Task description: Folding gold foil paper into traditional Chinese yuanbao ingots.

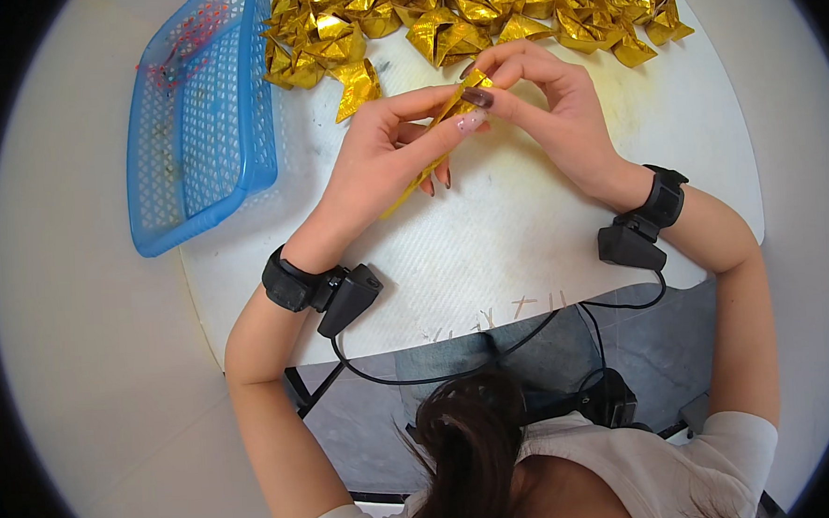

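Between my two hands, above the white table, is a narrow folded strip of gold foil paper [444, 113], slanting from lower left to upper right. My left hand [395, 147] is closed on it, with the thumb laid along its upper part and the lower end showing under the palm. At the strip's upper end, my right hand [547, 97] pinches it between thumb and fingers. Both thumbs nearly meet there. Just beyond my hands lies a heap of folded gold foil pieces [447, 34], and one piece [359, 86] rests close to my left hand.
A blue plastic basket [255, 117] with lattice walls stands at the table's left, small red items [192, 45] inside its far end. The white tabletop [471, 265] has a curved edge near my body. Black wrist devices [346, 295] trail a cable [421, 381] below that edge.
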The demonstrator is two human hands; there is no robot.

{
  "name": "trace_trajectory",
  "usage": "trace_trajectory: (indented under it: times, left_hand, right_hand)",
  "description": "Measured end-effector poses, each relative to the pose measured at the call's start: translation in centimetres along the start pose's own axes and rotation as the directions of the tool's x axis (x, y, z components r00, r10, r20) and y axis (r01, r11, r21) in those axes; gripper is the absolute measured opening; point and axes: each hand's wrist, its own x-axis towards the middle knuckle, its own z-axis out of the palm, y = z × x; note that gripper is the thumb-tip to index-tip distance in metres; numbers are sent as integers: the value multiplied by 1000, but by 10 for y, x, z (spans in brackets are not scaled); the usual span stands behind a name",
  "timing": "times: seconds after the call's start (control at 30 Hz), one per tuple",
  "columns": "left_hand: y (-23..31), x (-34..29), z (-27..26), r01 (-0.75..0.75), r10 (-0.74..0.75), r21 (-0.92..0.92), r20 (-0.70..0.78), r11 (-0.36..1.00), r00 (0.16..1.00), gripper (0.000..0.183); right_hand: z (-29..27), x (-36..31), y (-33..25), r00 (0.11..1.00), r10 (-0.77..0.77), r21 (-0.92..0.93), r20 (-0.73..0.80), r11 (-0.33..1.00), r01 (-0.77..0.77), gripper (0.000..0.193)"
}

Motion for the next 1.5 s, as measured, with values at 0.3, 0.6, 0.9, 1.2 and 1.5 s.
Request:
trace_trajectory:
  times: [0.3, 0.6, 0.9, 1.2, 1.5]
  left_hand:
    - [6, -3, 1, -98, 107, 369, -5, 924, 994, 38]
    - [2, -2, 4, -102, 94, 318, 41, 943, 995, 32]
    - [3, -3, 4, 127, -110, -218, 89, 968, 990, 42]
    - [-2, 1, -1, 136, -90, -345, 148, 928, 985, 43]
    - [4, 1, 1, 161, -137, -235, 115, 959, 984, 46]
  right_hand:
    - [0, 1, 0, 1000, 2, -12, -7, 1000, -2, 13]
    - [0, 0, 2, 1000, 10, -36, 2, 999, -10, 11]
    - [3, 1, 1, 998, 53, 91, 42, 994, -57, 12]
    - [3, 0, 3, 998, 19, 103, 56, 994, -25, 11]
    - [5, -1, 9, 985, 38, 102, 167, 993, -56, 10]
